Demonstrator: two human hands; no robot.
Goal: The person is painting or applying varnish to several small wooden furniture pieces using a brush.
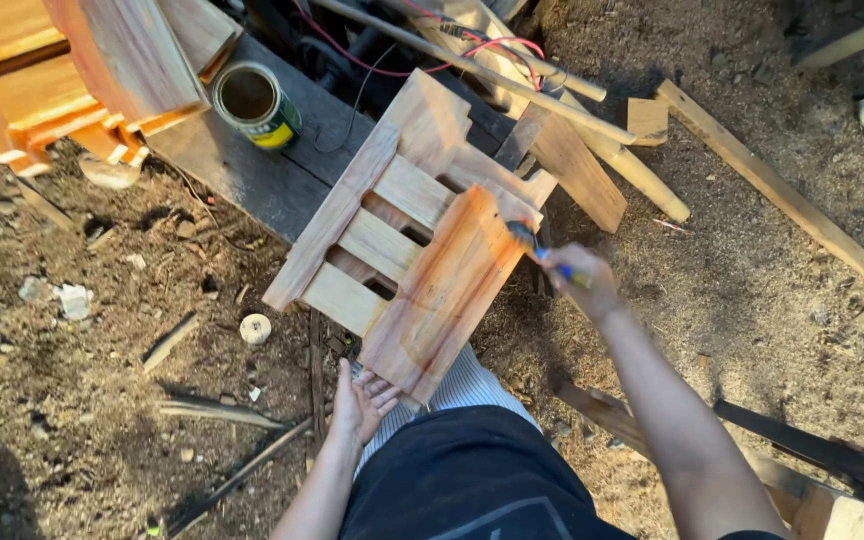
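A slatted wooden frame [392,225] leans tilted against a dark plank, its lower end near my knee. One side board [447,295] is glossy orange with wet coating; the other boards are pale. My right hand [577,280] grips a blue-handled paintbrush [537,247] whose bristles touch the upper right end of the orange board. My left hand [360,400] is under the frame's lower corner, fingers spread against the wood, holding it steady.
An open tin can [255,103] stands on the dark plank [252,170] behind the frame. An orange-coated wooden piece [72,70] is at top left. Loose sticks, planks and a red wire [512,45] lie on the dirt and sawdust ground.
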